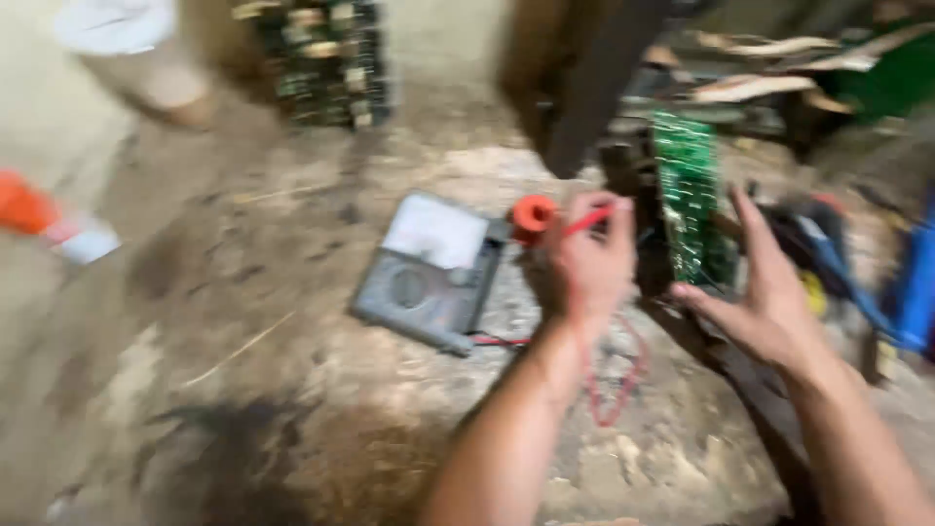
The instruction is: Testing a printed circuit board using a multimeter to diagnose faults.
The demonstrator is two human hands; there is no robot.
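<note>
Two bare forearms, no sleeves visible; left hand [584,263], right hand [769,292] ungloved, no rings or watch seen.

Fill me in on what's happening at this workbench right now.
A person is working on a green circuit board that stands upright on a rough, stained surface. The right hand steadies the board from its side with open fingers, while the left hand pinches a red test probe pointed toward it. The probe's red lead loops back to a grey analog multimeter lying flat just left of the hands. The picture is motion-blurred, so finer detail is unclear.
</note>
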